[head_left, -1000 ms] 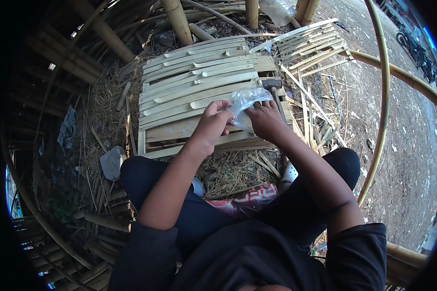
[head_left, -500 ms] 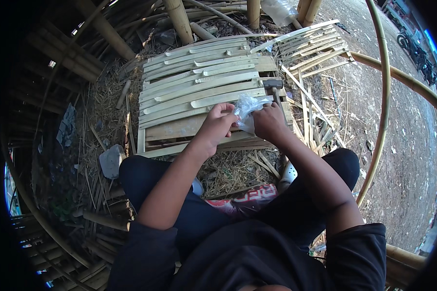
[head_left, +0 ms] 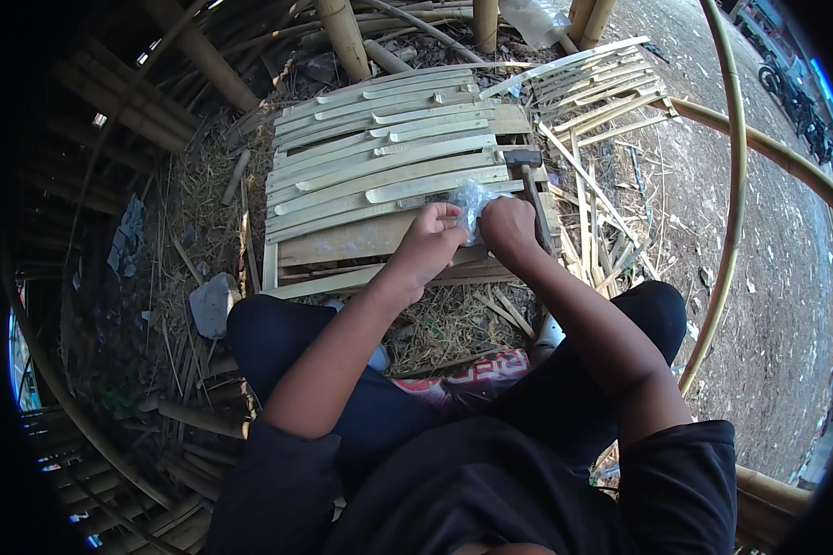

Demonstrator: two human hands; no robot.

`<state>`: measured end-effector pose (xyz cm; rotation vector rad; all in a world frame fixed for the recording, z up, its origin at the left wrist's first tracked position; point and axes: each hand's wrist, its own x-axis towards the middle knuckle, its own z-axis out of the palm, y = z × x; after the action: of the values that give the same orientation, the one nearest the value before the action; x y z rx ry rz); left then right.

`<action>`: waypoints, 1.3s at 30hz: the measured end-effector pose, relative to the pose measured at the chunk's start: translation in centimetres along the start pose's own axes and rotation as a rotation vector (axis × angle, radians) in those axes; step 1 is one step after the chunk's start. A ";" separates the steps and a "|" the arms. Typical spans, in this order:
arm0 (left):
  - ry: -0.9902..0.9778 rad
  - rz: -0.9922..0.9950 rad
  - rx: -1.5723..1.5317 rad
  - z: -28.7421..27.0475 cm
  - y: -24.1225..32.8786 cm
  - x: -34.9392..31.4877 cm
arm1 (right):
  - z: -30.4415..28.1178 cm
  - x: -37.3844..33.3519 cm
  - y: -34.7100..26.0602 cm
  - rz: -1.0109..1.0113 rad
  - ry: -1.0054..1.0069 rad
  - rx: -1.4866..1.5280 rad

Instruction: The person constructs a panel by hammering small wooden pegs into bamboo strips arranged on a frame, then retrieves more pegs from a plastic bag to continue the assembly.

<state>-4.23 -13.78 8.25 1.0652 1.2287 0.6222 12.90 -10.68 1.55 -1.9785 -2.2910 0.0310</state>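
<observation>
A clear crumpled plastic bag (head_left: 473,198) is held between my two hands, above the near right part of a frame of pale bamboo slats (head_left: 342,166). My left hand (head_left: 431,242) pinches its left side with curled fingers. The right hand (head_left: 509,228) is closed in a fist at the bag's right side. Whatever the bag contains is too small to make out. A hammer (head_left: 524,158) lies on the right end of the frame, its handle running down beside my right hand.
A smaller stack of bamboo strips (head_left: 597,88) lies at the far right. Bamboo poles (head_left: 342,37) stand beyond the frame, and a curved pole (head_left: 733,185) rises at the right. A pale block (head_left: 215,305) sits by my left knee; a printed sack (head_left: 477,375) lies between my legs.
The bag has become more bunched up between my hands. My left hand has moved slightly right, closer to the right hand, which has shifted a little down and left.
</observation>
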 end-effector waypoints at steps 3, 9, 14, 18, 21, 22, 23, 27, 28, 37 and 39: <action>-0.007 0.007 -0.021 -0.3 0.5 -0.3 | -0.4 0.3 0.2 -0.036 0.012 -0.029; 0.046 0.038 -0.072 -1.0 1.6 -0.9 | -2.4 0.0 0.7 -0.134 0.033 0.012; 0.144 0.199 -0.203 -4.0 3.3 -1.2 | -7.5 -1.2 0.0 -0.203 0.081 0.751; 0.289 0.368 -0.286 -5.3 6.2 -2.9 | -8.8 -1.9 0.9 -0.168 0.021 1.486; 0.373 0.484 -0.355 -8.0 6.8 -3.6 | -10.0 -2.0 0.7 -0.142 0.007 1.598; 0.376 0.485 -0.352 -8.9 6.8 -3.7 | -10.0 -2.1 0.8 -0.112 -0.005 1.616; 0.423 0.519 -0.352 -9.9 6.8 -3.9 | -9.9 -2.1 1.0 -0.083 -0.026 1.613; 0.637 0.609 -0.400 -14.4 7.1 -4.9 | -9.1 -2.2 1.3 -0.021 -0.148 1.645; 0.722 0.636 -0.404 -15.6 7.0 -5.1 | -9.0 -2.2 1.2 -0.020 -0.152 1.647; 1.163 0.839 -0.019 -25.7 3.1 -7.5 | -7.9 -2.5 -0.4 0.127 -0.318 1.700; 1.224 0.775 0.049 -26.9 2.2 -7.8 | -7.6 -2.7 -0.6 0.150 -0.328 1.690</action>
<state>-31.54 -11.22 14.22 1.2106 1.8169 2.0505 13.47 -13.84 8.95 -1.0807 -1.1268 1.6760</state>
